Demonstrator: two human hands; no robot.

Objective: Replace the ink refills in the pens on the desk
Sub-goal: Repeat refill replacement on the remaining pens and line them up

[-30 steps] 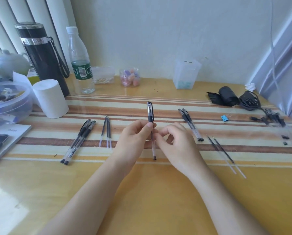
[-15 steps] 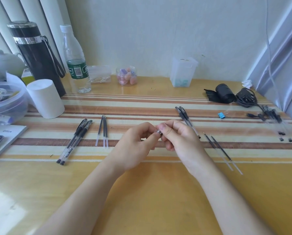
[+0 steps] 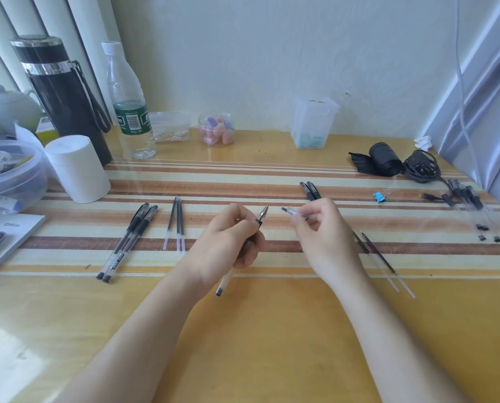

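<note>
My left hand (image 3: 228, 242) grips an uncapped black gel pen (image 3: 261, 217), tip pointing up and away, its clear barrel end sticking out below my palm. My right hand (image 3: 321, 228) pinches the clear pen cap (image 3: 292, 212), held a short gap to the right of the pen tip. Two capped pens (image 3: 126, 241) lie at the left beside several loose refills (image 3: 176, 222). Two more pens (image 3: 309, 189) lie behind my right hand, and two refills (image 3: 379, 257) lie to its right.
A white cup (image 3: 77, 167), black flask (image 3: 60, 91), water bottle (image 3: 128, 103) and plastic bowl (image 3: 10, 175) stand at the left. A jar (image 3: 216, 129) and clear box (image 3: 312, 120) stand by the wall. A blue clip (image 3: 379, 196), black cables (image 3: 420, 167) and a bag of pens (image 3: 478, 207) lie at right.
The hands were together on the capped pen. Now they have parted: the cap is off in my right hand and the bare pen stays in my left.
</note>
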